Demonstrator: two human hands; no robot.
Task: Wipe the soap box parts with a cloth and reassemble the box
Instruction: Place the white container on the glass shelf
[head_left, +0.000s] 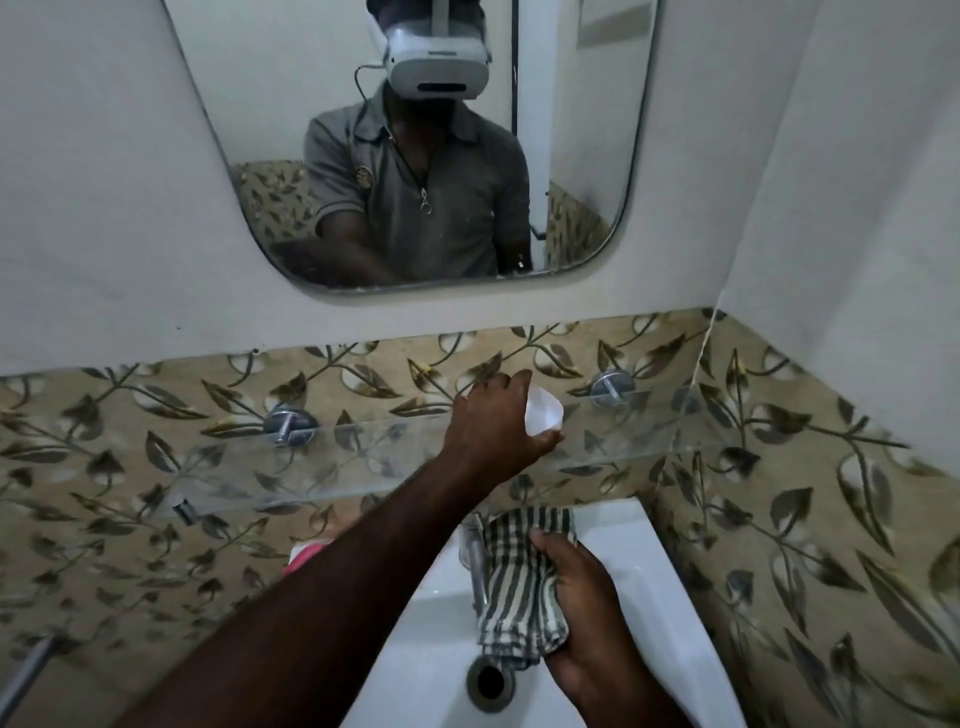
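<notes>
My left hand (493, 423) reaches up to the glass shelf (311, 460), fingers and thumb curled around a white translucent soap box part (544, 413) held just over the shelf's surface. Lower down, my right hand (576, 603) grips a green-and-white striped cloth (519, 577) above the white sink (660, 582), beside the metal tap (475, 564). The mirror (260, 130) reflects my white headset (436, 60); its lettering is too small to read.
</notes>
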